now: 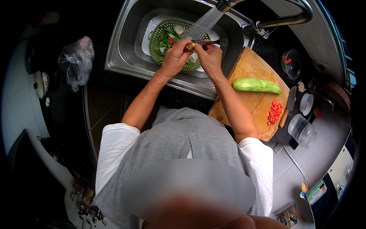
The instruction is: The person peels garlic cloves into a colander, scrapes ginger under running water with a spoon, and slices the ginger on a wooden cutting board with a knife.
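Observation:
Over the sink, my left hand (176,58) is closed on a small brownish-yellow piece (189,47) that looks like ginger root. My right hand (209,57) is closed on a slim metal utensil (220,42) with a rounded end; its exact kind is unclear. The fingertips of both hands meet around the small piece. Beneath them, a green perforated basket (153,42) in the sink holds leafy greens (164,39), pale pieces and a bit of red. Water (209,19) runs from the faucet (226,4) beside the basket's far right side.
The metal sink (114,49) adjoins a wooden cutting board (244,110) bearing a peeled green gourd (256,85) and chopped red pepper (274,112). A knife (291,98) lies at the board's right edge. Glass jars (301,128) stand beyond. A plastic bag (78,63) lies left.

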`<move>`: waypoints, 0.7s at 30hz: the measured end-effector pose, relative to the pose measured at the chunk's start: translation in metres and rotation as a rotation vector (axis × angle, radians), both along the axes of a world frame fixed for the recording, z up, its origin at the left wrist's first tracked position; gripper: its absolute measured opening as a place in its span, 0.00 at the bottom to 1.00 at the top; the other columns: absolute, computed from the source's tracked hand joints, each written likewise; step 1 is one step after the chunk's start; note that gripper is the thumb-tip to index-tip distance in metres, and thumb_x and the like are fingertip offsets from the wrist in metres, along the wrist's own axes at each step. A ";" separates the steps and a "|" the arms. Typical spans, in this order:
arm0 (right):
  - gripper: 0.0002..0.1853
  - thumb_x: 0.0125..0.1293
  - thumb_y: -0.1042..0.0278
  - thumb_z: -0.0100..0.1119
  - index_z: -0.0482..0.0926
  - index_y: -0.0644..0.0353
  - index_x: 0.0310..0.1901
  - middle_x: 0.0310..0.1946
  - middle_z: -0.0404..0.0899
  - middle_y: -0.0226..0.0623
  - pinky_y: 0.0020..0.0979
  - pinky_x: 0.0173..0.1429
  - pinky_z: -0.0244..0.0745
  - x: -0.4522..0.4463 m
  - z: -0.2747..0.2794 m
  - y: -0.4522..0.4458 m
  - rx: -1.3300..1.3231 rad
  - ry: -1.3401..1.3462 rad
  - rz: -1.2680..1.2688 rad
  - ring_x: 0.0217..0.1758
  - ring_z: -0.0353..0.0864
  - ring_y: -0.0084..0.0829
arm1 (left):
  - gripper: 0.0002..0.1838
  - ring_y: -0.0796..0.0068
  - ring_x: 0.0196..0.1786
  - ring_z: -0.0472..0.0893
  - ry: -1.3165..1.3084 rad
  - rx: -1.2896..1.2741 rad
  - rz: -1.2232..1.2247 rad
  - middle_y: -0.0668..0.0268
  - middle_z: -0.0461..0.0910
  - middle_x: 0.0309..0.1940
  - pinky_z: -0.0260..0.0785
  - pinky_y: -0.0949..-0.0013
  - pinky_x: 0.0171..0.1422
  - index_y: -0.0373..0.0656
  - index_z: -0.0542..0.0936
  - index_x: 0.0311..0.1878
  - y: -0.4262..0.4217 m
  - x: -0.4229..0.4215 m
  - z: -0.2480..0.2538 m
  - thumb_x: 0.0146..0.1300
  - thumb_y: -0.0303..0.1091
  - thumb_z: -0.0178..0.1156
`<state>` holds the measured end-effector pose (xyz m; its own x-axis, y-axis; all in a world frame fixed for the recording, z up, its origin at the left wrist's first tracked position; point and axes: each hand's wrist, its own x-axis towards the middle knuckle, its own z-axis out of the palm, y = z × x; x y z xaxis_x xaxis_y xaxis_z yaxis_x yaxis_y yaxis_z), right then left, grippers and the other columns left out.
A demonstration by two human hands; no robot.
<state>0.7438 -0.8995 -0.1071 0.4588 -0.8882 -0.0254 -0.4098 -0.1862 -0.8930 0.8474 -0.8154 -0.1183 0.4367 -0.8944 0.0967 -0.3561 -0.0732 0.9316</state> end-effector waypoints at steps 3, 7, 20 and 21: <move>0.15 0.52 0.63 0.57 0.76 0.68 0.18 0.16 0.76 0.35 0.24 0.26 0.66 0.002 0.012 -0.004 -0.008 0.176 0.063 0.20 0.74 0.21 | 0.16 0.77 0.37 0.78 -0.063 0.010 -0.006 0.64 0.77 0.34 0.69 0.75 0.40 0.41 0.69 0.46 -0.001 0.004 0.005 0.52 0.22 0.56; 0.06 0.57 0.67 0.54 0.76 0.59 0.27 0.21 0.79 0.29 0.14 0.17 0.54 -0.004 0.024 -0.025 0.475 -0.280 -0.069 0.13 0.62 0.11 | 0.19 0.70 0.40 0.77 0.555 -0.069 0.089 0.62 0.75 0.39 0.71 0.71 0.43 0.37 0.65 0.50 -0.007 0.006 -0.011 0.54 0.20 0.53; 0.09 0.51 0.71 0.62 0.78 0.61 0.35 0.35 0.73 0.24 0.16 0.25 0.60 -0.010 0.037 -0.045 0.432 -0.215 0.592 0.24 0.65 0.13 | 0.16 0.81 0.36 0.74 1.336 -0.033 -0.110 0.68 0.73 0.37 0.69 0.79 0.36 0.39 0.68 0.51 -0.015 0.017 0.011 0.65 0.38 0.43; 0.09 0.51 0.71 0.62 0.78 0.61 0.35 0.35 0.73 0.24 0.16 0.25 0.60 -0.010 0.040 -0.047 0.433 -0.215 0.592 0.24 0.65 0.13 | 0.16 0.81 0.36 0.74 1.336 -0.033 -0.109 0.68 0.73 0.37 0.69 0.79 0.36 0.39 0.68 0.51 -0.016 0.018 0.013 0.65 0.38 0.43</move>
